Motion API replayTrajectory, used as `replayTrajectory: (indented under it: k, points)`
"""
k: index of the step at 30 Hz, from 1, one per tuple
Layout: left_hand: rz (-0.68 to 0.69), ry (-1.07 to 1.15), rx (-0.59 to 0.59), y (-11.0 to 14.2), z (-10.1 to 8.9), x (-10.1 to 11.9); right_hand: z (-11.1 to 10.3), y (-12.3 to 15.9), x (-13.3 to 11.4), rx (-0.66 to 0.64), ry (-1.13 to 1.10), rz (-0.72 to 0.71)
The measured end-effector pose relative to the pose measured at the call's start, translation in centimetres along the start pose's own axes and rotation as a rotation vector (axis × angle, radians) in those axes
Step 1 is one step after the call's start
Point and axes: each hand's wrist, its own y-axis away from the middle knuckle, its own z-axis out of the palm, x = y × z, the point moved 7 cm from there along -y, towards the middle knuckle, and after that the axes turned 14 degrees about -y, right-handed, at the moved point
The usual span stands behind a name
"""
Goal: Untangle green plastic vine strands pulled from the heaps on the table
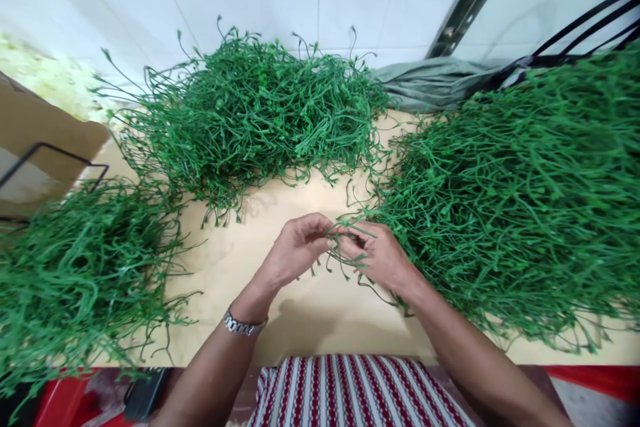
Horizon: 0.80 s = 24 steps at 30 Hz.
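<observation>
My left hand [300, 247], with a metal-band watch [243, 325] on its wrist, pinches thin green stems [350, 221] over the tabletop. Close beside it, my right hand [383, 257] has its fingers closed around the same small bunch. The stems look like artificial flower stems, with small forked tips poking out above and below the fingers. Both hands' fingertips nearly meet, and partly hide where the stems are gripped. Just right of my right hand lies the edge of a large heap of similar stems [530, 207].
Another stem heap [260, 107] lies at the back, and a third [75, 280] at the left. A cardboard box [50, 127] with a black wire frame stands far left. Grey-green cloth [425, 83] lies against the white wall. Striped fabric [350, 393] covers my lap.
</observation>
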Motion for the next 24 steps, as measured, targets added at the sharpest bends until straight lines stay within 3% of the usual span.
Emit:
replayTrajectory:
  k: [2, 6, 9, 16, 21, 24]
  points:
    - [0.026, -0.05, 0.007, 0.0, 0.0, -0.2, 0.1, 0.0, 0.4, -0.005, -0.027, 0.017]
    - [0.112, -0.25, 0.133, 0.3, -0.3, -0.2, 1.0, 0.2, 1.5, -0.083, -0.206, 0.117]
    - [0.163, -0.437, 0.179, 0.5, -0.2, 0.1, 0.9, 0.2, 1.5, -0.103, -0.179, 0.122]
    - [0.314, -0.83, 0.093, 1.0, 0.7, 2.1, 0.4, 0.2, -0.7, -0.21, 0.19, -0.143]
    - [0.426, -1.23, 0.009, 1.8, 1.8, 3.6, 0.7, 0.9, -1.2, -0.309, 0.399, -0.157]
    - [0.451, -1.276, -0.025, 1.9, 2.1, 4.0, 0.6, 1.2, -1.6, -0.32, 0.42, -0.165]
